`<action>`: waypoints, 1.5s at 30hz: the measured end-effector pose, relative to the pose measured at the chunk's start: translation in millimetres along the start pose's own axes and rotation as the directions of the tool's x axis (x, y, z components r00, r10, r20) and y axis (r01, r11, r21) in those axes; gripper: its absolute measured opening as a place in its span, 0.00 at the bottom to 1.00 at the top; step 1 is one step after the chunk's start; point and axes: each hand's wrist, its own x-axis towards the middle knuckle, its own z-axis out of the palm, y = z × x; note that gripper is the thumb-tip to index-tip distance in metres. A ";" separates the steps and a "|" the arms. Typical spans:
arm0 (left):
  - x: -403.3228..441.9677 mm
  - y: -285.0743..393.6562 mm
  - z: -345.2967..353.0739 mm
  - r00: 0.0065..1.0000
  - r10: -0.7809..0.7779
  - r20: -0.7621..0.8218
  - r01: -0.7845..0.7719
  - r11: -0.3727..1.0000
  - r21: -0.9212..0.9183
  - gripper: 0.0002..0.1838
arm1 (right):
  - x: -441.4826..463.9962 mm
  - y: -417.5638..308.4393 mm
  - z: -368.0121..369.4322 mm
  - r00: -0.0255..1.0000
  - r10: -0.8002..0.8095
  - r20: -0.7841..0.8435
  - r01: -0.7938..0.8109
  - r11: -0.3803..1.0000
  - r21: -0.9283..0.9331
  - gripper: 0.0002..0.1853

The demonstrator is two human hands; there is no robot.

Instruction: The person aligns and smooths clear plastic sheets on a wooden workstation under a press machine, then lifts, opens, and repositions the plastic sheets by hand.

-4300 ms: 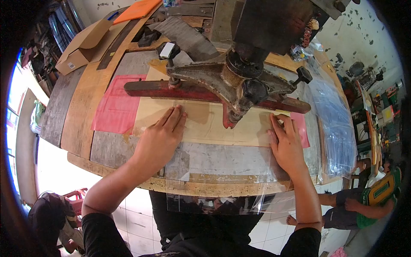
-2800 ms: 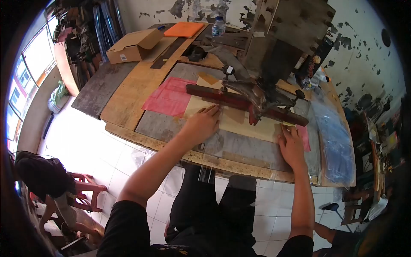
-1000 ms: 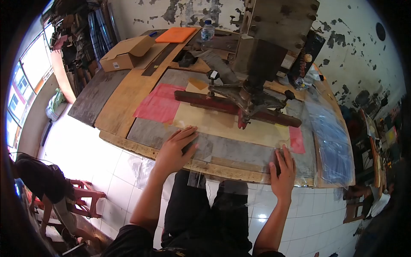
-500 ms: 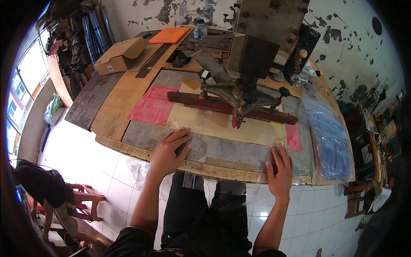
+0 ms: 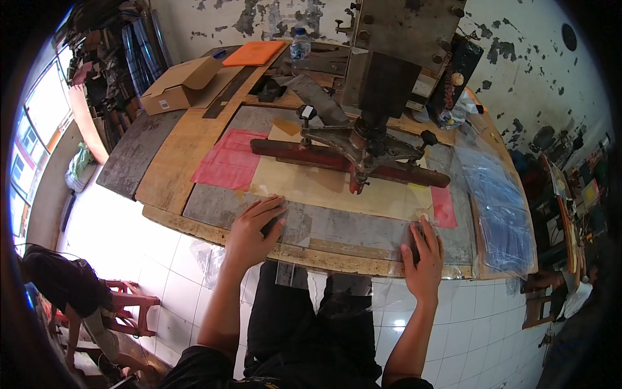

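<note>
My left hand (image 5: 254,227) lies on the grey metal plate (image 5: 217,206), its fingertips at the near edge of a cream-coloured sheet (image 5: 308,188). Over by the sheet's right corner, my right hand (image 5: 424,256) rests with fingers stretched out on the plate. Both hands are open and grip nothing. Clear plastic film seems to lie between them. A red bar (image 5: 291,150) on a press head (image 5: 369,139) spans above the sheet; whether it touches is hard to tell. Pink material (image 5: 227,159) shows at the sheet's left, with a smaller pink piece (image 5: 444,207) at its right.
A stack of clear bluish plastic sheets (image 5: 495,214) lies on the table's right side. At the back left are a cardboard box (image 5: 181,84) and an orange pad (image 5: 254,53), with a water bottle (image 5: 300,48) nearby. Another person (image 5: 65,279) is at the lower left beside a red stool (image 5: 133,305).
</note>
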 end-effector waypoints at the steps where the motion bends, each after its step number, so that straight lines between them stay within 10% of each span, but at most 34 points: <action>1: -0.3 -1.1 0.5 1.000 0.003 -0.005 -0.003 1.000 0.008 0.14 | -0.1 0.2 0.1 1.000 -0.003 -0.001 0.003 1.000 -0.003 0.25; 45: -6.3 -5.3 -2.4 0.998 0.036 -0.043 -0.037 0.999 -0.026 0.13 | 5.7 -0.7 -15.4 0.998 -0.021 0.053 0.018 0.999 0.046 0.23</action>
